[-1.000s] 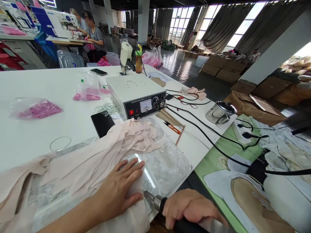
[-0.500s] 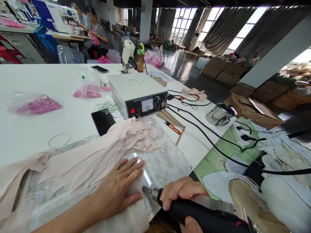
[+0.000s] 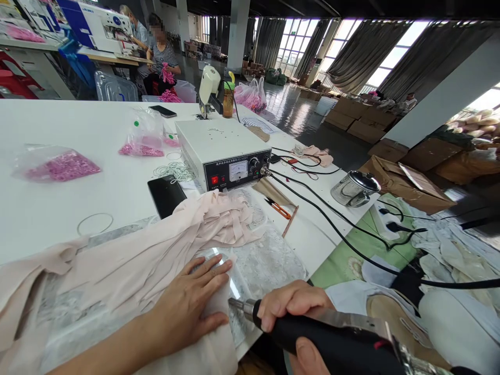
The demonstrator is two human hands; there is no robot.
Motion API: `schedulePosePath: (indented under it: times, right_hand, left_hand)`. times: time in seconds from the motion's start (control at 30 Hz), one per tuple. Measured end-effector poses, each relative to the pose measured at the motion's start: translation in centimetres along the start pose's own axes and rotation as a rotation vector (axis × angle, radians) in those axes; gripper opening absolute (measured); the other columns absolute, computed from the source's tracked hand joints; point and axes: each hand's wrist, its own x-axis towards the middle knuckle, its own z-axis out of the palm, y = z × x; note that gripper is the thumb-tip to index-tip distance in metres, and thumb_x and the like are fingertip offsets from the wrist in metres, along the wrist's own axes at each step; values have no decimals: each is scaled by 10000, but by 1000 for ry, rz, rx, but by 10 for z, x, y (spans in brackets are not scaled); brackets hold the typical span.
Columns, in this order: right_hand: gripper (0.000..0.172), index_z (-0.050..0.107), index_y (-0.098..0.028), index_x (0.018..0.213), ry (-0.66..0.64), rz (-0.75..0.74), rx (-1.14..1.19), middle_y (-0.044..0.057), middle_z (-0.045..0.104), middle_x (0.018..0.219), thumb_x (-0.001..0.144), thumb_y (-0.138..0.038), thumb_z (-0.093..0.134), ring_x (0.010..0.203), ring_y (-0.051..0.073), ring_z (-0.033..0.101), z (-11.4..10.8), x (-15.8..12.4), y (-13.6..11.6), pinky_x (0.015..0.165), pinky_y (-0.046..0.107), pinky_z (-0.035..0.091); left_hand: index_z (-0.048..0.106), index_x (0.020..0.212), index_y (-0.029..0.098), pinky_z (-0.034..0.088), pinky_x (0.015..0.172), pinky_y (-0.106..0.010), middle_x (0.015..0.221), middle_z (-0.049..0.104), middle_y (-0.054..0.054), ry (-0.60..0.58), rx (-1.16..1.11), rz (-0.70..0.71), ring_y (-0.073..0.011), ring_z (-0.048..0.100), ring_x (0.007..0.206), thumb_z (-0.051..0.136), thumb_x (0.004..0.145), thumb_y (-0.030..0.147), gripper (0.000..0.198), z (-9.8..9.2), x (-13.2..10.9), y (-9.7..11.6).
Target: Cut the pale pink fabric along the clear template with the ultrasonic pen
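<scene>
At the lower centre of the frame, the operator's left hand (image 3: pixel 195 294) lies flat, palm down, fingers extended and slightly apart, on a pale cream fabric piece (image 3: pixel 214 341). The fabric piece rests on a glossy grey marbled sheet (image 3: pixel 275 258). Right of lower centre, the right hand (image 3: pixel 297 302) is wrapped around a black-bodied handheld tool (image 3: pixel 328 336) with a silver metal tip. The tip points left and sits at the right edge of the fabric piece, near the left thumb; contact with the fabric cannot be confirmed. From the centre toward the left edge of the frame, a heap of pale pink fabric strips (image 3: pixel 156 260) extends across the sheet. Above the heap stands a white box-shaped unit (image 3: pixel 222 138) with a black front panel. A black cable (image 3: pixel 330 214) runs from the panel to the right edge of the frame, above the right hand
</scene>
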Motion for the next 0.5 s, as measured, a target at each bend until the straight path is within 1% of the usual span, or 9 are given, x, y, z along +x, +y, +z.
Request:
schedulePosePath:
  times: [0.1,0.23,0.37,0.5]
  right_hand:
    - [111,564,-276,1019,-1,-16,-46,11,611,816,947,-360,558,694,174,646,0,2,2,647,338,560]
    - [126,549,-272,1028,-34,-59,-61,12,613,813,951,-372,553,686,177,646,-2,3,7,616,338,556]
    - [110,550,-269,1008,-37,-63,-55,8,609,818,950,-362,561,673,166,647,-3,4,10,612,330,563]
    - [108,551,-264,1019,-74,-44,-49,19,620,828,938,-332,573,688,179,653,-7,6,11,638,351,561]
  left_hand:
    - [587,1253,227,399,1123,-490,1468,559,-113,7,-8,-3,-339,517,1364,746,868,408,455,1,-1,-1]
    - [585,1254,226,406,1116,-492,1467,561,-114,14,-10,2,-341,526,1356,752,862,420,468,1,-1,-1]
    - [579,1256,225,411,1110,-492,1473,556,-105,17,-2,12,-338,527,1355,750,867,419,467,2,-1,-2]
    - [584,1252,232,416,1111,-480,1471,559,-98,27,2,17,-326,543,1342,737,882,437,450,2,-2,-2]
